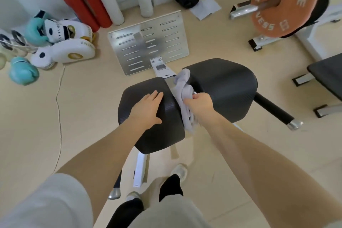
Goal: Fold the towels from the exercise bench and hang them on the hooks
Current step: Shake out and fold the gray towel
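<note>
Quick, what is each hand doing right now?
Left hand: open, flat on the black pad.
Right hand: fingers gripping the grey towel.

There is one view only, from the camera on my head, a wide-angle lens looking forward and steeply down, so my own legs and feet fill the bottom of the frame and my forearms run up from the lower corners to the centre. It sits close above the two black pads of the exercise bench [222, 81] at mid-frame, while the floor bends away toward the wall and the orange weight plate [285, 2] along the top edge.
</note>
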`<state>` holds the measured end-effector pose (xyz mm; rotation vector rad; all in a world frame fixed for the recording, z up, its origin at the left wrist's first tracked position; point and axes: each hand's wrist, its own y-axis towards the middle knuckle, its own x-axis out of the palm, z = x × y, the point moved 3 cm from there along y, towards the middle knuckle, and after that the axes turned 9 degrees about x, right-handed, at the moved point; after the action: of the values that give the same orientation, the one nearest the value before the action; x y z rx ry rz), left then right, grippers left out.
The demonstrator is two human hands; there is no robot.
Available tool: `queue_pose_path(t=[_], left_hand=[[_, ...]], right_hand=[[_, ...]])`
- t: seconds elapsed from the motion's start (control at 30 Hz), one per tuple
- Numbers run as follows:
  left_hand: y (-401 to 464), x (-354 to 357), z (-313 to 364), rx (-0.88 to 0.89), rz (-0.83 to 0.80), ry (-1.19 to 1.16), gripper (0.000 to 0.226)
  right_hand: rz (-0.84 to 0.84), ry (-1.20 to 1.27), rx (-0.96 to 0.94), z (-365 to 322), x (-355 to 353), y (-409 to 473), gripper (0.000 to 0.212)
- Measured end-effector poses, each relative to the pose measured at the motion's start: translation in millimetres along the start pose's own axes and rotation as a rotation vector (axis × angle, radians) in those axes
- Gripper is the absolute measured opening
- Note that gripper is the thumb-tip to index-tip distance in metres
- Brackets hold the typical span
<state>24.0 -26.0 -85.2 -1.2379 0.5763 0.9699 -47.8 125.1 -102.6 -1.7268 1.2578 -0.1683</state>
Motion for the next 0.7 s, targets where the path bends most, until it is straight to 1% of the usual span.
queue_pose_path(t=[0.07, 0.1, 0.13, 0.17, 0.23, 0.3, 0.37, 0.4, 0.47, 0.53, 0.6, 0.63, 0.67, 0.7], left_hand=[[-8, -4, 5, 0.006, 0.061, -0.008, 0.062], [-14, -8, 7, 0.006, 0.094, -0.037, 0.049], [-18, -14, 10, -0.001, 0.111, -0.096, 0.041], [-24, -20, 13, -0.011, 0.125, -0.188, 0.039], [-36, -40, 21, -0.009, 0.187, -0.475, 0.039], [-53, -64, 32, 0.098, 0.319, -0.77, 0.042], [-76, -84, 44, 0.229, 0.403, -0.93, 0.042], [-88, -92, 49, 0.281, 0.421, -0.972, 0.041], [-112, -105, 53, 0.358, 0.422, -1.062, 0.033], [-135, -114, 51, 0.43, 0.372, -1.117, 0.029], [-157, -119, 43, 0.474, 0.306, -1.103, 0.031], [-169, -120, 37, 0.462, 0.294, -1.1, 0.027], [-182, -120, 30, 0.444, 0.311, -1.086, 0.018], [-196, -121, 22, 0.412, 0.366, -1.044, 0.01]], right_hand=[[-0.009, 0.072, -0.016, -14, -11, -21, 0.021], [-0.037, 0.096, -0.056, -25, -17, -34, 0.021], [-0.081, 0.128, -0.118, -37, -25, -48, 0.019], [-0.133, 0.174, -0.199, -49, -33, -63, 0.015], [-0.266, 0.264, -0.335, -70, -47, -89, 0.01], [-0.391, 0.343, -0.38, -82, -54, -112, 0.006], [-0.49, 0.42, -0.395, -91, -54, -136, 0.009], [-0.544, 0.466, -0.394, -96, -52, -149, 0.011], [-0.643, 0.574, -0.369, -103, -47, -177, 0.014], [-0.74, 0.654, -0.334, -106, -40, -199, 0.019], [-0.805, 0.621, -0.289, -108, -26, -218, 0.025], [-0.828, 0.574, -0.274, -109, -17, -225, 0.029], [-0.855, 0.526, -0.264, -110, -6, -232, 0.03], [-0.852, 0.477, -0.274, -110, 6, -237, 0.03]])
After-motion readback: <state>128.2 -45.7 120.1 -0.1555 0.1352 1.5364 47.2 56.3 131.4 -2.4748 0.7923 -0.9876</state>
